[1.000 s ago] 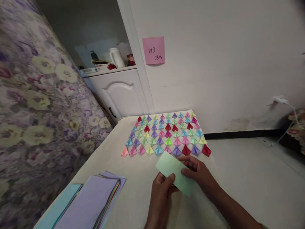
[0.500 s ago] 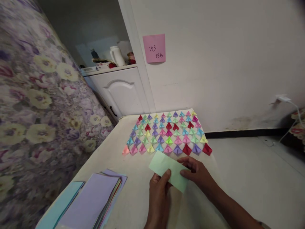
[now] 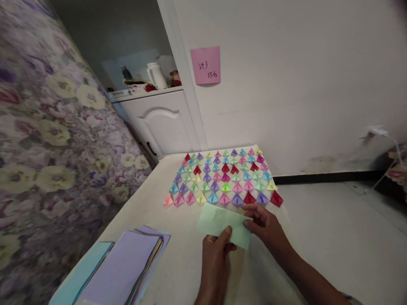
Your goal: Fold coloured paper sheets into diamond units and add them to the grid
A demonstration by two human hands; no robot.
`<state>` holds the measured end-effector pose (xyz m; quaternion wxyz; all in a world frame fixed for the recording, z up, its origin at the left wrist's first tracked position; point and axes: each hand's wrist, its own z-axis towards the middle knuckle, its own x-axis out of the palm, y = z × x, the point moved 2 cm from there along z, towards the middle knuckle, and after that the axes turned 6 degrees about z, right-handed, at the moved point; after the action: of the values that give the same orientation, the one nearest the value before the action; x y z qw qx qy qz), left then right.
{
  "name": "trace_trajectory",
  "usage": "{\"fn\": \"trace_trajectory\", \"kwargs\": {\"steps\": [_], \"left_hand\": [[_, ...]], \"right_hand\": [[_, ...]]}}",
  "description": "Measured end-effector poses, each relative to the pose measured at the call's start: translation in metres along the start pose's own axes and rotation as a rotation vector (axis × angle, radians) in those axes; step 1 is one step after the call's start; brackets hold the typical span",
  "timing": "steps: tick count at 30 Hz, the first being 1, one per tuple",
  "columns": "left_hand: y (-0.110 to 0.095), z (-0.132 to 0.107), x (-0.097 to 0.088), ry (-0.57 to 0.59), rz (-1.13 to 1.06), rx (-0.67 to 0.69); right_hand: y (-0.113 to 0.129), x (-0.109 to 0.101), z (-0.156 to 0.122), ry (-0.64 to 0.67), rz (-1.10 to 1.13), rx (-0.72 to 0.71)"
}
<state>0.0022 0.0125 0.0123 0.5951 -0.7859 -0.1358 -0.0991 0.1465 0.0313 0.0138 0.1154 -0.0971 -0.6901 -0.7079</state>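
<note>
A pale green paper strip [image 3: 219, 220] hangs just above the cream table [image 3: 152, 207], held by both my hands. My left hand [image 3: 216, 262] pinches its lower edge from below, thumb on top. My right hand [image 3: 265, 226] grips its right end with fingers curled around it. Just beyond the strip lie rows of several small folded paper pieces [image 3: 222, 178] in red, pink, blue, green, yellow and purple.
A stack of coloured paper sheets [image 3: 117, 271], purple on top and light blue beside, lies at the table's near left. A floral fabric surface [image 3: 54, 144] rises on the left. A white cabinet [image 3: 159, 123] and a wall with a pink note [image 3: 205, 65] stand behind.
The green strip has turned flatter and shifted slightly left and toward the folded pieces. My right hand moved up along its right end; my left hand stays under it.
</note>
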Motion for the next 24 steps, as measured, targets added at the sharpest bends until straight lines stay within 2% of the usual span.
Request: {"fn": "trace_trajectory", "kwargs": {"steps": [3, 7, 13, 17, 24], "left_hand": [[-0.002, -0.002, 0.001, -0.048, 0.006, 0.027], [-0.003, -0.005, 0.002, -0.049, 0.026, 0.038], [-0.001, -0.005, 0.005, 0.009, -0.040, 0.053], [-0.001, -0.008, 0.007, -0.029, -0.058, 0.067], [0.002, -0.007, 0.006, -0.062, -0.032, 0.088]], "right_hand": [[-0.006, 0.005, 0.001, 0.034, 0.071, 0.047], [-0.012, 0.010, 0.000, 0.080, 0.107, 0.077], [-0.002, 0.009, -0.003, 0.088, 0.035, 0.061], [0.000, 0.010, -0.004, 0.132, 0.024, 0.045], [0.000, 0.003, -0.001, 0.023, -0.041, 0.038]]}}
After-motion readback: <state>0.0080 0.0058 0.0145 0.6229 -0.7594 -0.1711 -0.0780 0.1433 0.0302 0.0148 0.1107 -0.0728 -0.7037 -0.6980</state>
